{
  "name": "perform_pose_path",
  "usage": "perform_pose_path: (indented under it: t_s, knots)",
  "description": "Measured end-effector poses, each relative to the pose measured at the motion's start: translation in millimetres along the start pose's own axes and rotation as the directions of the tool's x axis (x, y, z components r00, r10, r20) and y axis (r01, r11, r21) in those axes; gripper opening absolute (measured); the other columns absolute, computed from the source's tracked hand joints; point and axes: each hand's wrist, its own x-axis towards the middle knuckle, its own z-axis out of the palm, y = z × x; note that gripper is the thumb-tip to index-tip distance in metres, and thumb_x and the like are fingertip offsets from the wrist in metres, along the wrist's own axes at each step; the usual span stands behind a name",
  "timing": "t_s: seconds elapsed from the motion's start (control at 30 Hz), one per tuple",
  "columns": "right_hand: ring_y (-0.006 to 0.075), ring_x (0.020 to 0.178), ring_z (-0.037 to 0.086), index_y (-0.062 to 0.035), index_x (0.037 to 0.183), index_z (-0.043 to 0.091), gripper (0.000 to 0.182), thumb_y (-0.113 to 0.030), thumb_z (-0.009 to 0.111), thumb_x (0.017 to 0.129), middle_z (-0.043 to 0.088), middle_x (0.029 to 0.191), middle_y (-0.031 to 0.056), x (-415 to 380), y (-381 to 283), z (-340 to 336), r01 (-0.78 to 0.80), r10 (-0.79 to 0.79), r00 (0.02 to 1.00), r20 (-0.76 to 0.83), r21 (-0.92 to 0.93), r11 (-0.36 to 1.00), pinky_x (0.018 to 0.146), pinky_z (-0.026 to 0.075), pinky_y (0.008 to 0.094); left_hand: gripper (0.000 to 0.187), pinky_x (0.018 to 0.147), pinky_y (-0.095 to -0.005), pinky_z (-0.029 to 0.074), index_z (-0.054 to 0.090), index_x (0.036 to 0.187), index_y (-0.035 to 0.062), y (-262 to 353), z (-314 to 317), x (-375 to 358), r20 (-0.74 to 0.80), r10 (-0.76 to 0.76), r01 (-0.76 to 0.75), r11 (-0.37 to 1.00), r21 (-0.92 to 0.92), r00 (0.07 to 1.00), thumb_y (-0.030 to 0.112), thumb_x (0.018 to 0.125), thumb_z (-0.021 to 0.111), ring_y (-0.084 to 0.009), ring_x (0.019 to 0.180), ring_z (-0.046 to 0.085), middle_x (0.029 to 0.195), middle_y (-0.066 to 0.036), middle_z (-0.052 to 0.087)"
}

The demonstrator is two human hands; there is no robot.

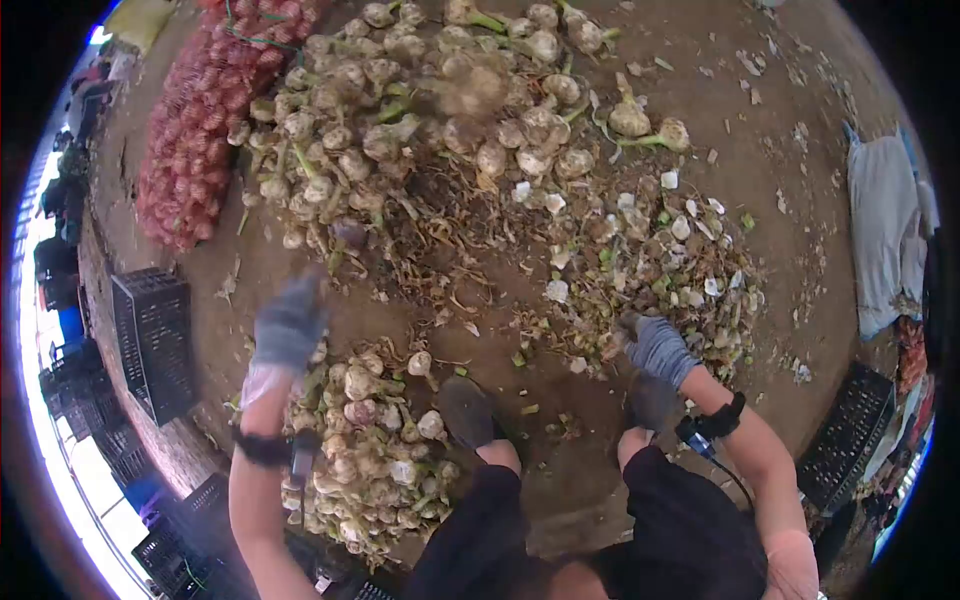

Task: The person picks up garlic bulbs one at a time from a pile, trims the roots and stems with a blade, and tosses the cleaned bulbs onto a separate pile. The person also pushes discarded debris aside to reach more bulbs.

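My left hand [288,322], in a grey glove, is smeared by motion. It is over the ground between the large garlic heap [375,90] and a smaller pile of garlic bulbs [365,440] by my left foot. Whether it holds anything cannot be made out. My right hand [657,346], also gloved, has its fingers curled in at the near edge of a scatter of garlic trimmings [640,270]. What those fingers grip, if anything, is hidden. Dry roots and stalk scraps [445,240] cover the ground between the two hands.
A red mesh sack of garlic [205,130] lies at the upper left. Black plastic crates stand at the left [155,340] and right [847,437]. A pale woven sack [885,225] lies at the far right. My shoes [466,410] are between the piles.
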Motion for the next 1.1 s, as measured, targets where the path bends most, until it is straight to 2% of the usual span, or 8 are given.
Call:
perform_pose_path:
  t_s: [0.1,0.3,0.47,0.57,0.77,0.87,1.0,1.1]
  knots:
    - [0.0373,0.075,0.059,-0.0025,0.101,0.058,0.034,-0.029,0.054,0.080,0.061,0.079,0.0227,0,-1,4,0.024,-0.024,1.000,-0.016,0.013,1.000,0.068,0.047,0.0441,0.052,0.062,-0.0438,0.049,0.042,0.124,0.0154,3,-5,75,-0.425,0.358,-0.242,0.922,0.303,0.832,0.001,0.075,0.050,-0.0332,0.073,0.061,0.110,-0.014,0.056]
    - [0.0372,0.074,0.059,-0.0017,0.099,0.059,0.036,-0.032,0.054,0.080,0.061,0.076,0.0225,-3,-17,-3,0.005,-0.005,1.000,0.002,0.041,0.999,0.066,0.047,0.0442,0.054,0.076,-0.0403,0.049,0.043,0.125,0.0159,-19,33,151,-0.191,0.251,-0.146,0.887,0.439,0.949,-0.004,0.075,0.042,-0.0326,0.093,0.058,0.118,-0.013,0.052]
    - [0.0378,0.076,0.059,-0.0028,0.103,0.057,0.035,-0.030,0.053,0.081,0.061,0.079,0.0218,-7,-21,-7,0.050,-0.043,0.996,-0.081,0.086,0.995,0.068,0.047,0.0435,0.042,0.073,-0.0362,0.050,0.048,0.118,0.0103,15,36,108,-0.465,0.074,-0.147,0.982,-0.122,0.882,0.004,0.077,0.053,-0.0299,0.082,0.059,0.102,-0.015,0.058]
    - [0.0378,0.080,0.058,-0.0027,0.104,0.057,0.035,-0.029,0.054,0.081,0.061,0.083,0.0216,-9,-44,-23,0.055,-0.048,0.997,-0.061,0.128,0.990,0.070,0.047,0.0435,0.040,0.074,-0.0343,0.050,0.051,0.108,0.0056,83,46,54,-0.210,-0.066,-0.144,0.531,-0.835,0.975,0.009,0.072,0.068,-0.0213,0.083,0.059,0.093,-0.012,0.058]
    - [0.0345,0.075,0.060,-0.0050,0.106,0.054,0.035,-0.024,0.057,0.077,0.061,0.082,0.0191,-8,-78,-36,0.207,-0.201,0.970,-0.138,0.024,0.978,0.066,0.048,0.0422,0.033,0.069,-0.0260,0.050,0.051,0.107,0.0008,174,82,-20,-0.194,0.153,-0.225,0.222,-0.949,0.969,0.008,0.077,0.062,-0.0135,0.082,0.059,0.090,-0.006,0.062]
    - [0.0335,0.072,0.060,-0.0053,0.104,0.055,0.036,-0.022,0.059,0.073,0.061,0.078,0.0180,-10,-89,-42,0.253,-0.265,0.958,-0.113,-0.107,0.961,0.062,0.048,0.0423,0.052,0.077,-0.0294,0.049,0.050,0.108,0.0024,191,90,-30,0.043,0.217,0.012,0.140,-0.990,0.975,0.018,0.066,0.076,-0.0149,0.087,0.060,0.096,-0.008,0.062]
    - [0.0311,0.070,0.061,-0.0048,0.098,0.055,0.029,-0.020,0.057,0.073,0.061,0.074,0.0162,-14,-100,-48,0.295,-0.317,0.945,-0.080,-0.206,0.933,0.059,0.047,0.0426,0.047,0.081,-0.0342,0.047,0.049,0.113,0.0032,192,99,-38,-0.225,0.430,-0.391,0.348,-0.852,0.874,0.025,0.075,0.067,-0.0237,0.090,0.059,0.098,-0.009,0.061]
    - [0.0294,0.069,0.061,-0.0045,0.097,0.056,0.025,-0.017,0.054,0.075,0.061,0.074,0.0149,-10,-95,-46,0.297,-0.323,0.943,-0.082,-0.232,0.926,0.058,0.047,0.0419,0.047,0.081,-0.0340,0.047,0.050,0.112,0.0033,202,77,-52,-0.006,0.380,-0.198,0.468,-0.861,0.925,0.025,0.074,0.068,-0.0249,0.090,0.059,0.098,-0.009,0.061]
